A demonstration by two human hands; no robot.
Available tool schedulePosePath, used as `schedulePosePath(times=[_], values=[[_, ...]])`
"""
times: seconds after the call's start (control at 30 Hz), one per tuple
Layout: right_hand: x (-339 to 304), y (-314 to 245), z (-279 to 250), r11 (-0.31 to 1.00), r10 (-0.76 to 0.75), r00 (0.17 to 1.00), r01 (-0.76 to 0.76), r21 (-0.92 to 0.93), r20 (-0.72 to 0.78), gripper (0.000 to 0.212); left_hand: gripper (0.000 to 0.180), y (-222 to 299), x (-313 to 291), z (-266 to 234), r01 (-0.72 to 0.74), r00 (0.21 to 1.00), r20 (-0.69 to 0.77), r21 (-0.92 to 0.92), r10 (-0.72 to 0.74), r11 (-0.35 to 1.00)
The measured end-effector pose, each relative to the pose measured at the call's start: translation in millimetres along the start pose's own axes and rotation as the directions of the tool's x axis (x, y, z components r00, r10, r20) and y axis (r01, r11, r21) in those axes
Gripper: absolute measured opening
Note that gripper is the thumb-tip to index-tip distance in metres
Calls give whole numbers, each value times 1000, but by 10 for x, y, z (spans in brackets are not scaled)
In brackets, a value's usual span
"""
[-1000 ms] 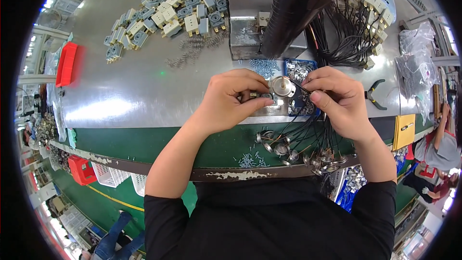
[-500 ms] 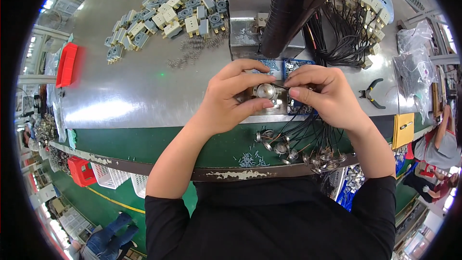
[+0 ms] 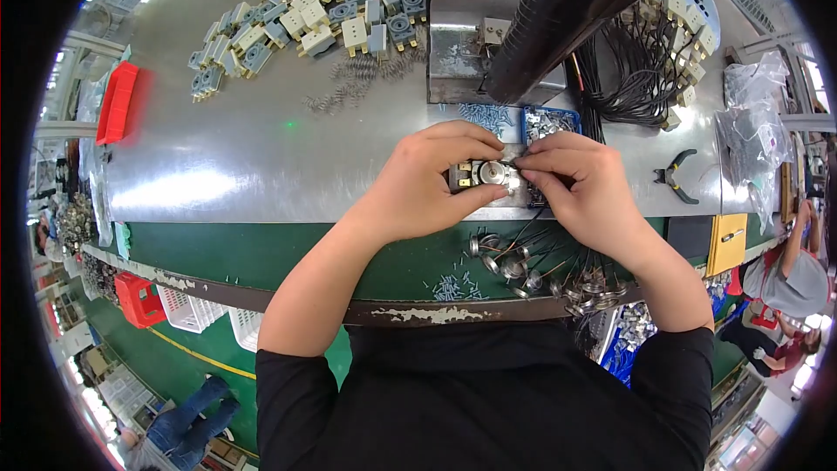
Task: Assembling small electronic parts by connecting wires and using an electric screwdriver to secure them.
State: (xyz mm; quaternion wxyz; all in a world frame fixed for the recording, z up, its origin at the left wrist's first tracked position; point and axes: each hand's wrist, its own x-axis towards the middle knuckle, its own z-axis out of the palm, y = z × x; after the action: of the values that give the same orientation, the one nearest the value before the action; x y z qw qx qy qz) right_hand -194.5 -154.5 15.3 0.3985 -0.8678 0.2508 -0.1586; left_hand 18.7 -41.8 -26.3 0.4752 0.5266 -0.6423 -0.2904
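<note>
A small assembly with a round silver metal cap (image 3: 493,174) and brass terminals (image 3: 465,174) is gripped between the thumb and fingers of my left hand (image 3: 418,179). It sits over a metal fixture at the bench's near edge. Close by its right side, my right hand (image 3: 582,176) pinches a thin dark wire (image 3: 518,162) at the fingertips; the wire's ends are hidden. Below that hand lies a bunch of round metal caps on dark wires (image 3: 532,279). Loose screws (image 3: 452,288) are spread on the green mat (image 3: 209,253).
Grey and cream socket blocks (image 3: 314,17) and springs (image 3: 353,83) lie at the far left. A black column (image 3: 549,26) rises ahead. Beyond my hands are screws (image 3: 485,116) and a blue tray of metal parts (image 3: 549,122). Pliers (image 3: 677,176) and black cables (image 3: 619,74) lie right.
The assembly's brass terminals now show beside my left fingers. My right fingertips have drawn closer together at its right side. The whole view has shifted slightly.
</note>
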Motion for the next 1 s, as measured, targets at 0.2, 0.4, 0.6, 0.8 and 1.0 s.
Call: schedulePosePath(times=[0.2,0.4,0.6,0.8,1.0], values=[[-17,10,39,994,-82,995,79,-73,-48,15,33,-87,-26,11,1,1000,1,-22,-1,1000],[-2,-28,29,972,-161,987,162,-168,19,18,33,-84,-41,40,-27,999,-27,1,27,1000],[11,24,33,972,-174,985,173,-159,5,19,36,-61,-6,49,-41,999,-34,16,42,999],[322,209,-199,921,-346,927,365,-140,144,19,33,-91,-2,6,-40,999,32,-23,41,999],[346,167,-243,920,-343,913,374,-118,222,24,32,-105,-19,7,-57,998,13,-2,57,998]])
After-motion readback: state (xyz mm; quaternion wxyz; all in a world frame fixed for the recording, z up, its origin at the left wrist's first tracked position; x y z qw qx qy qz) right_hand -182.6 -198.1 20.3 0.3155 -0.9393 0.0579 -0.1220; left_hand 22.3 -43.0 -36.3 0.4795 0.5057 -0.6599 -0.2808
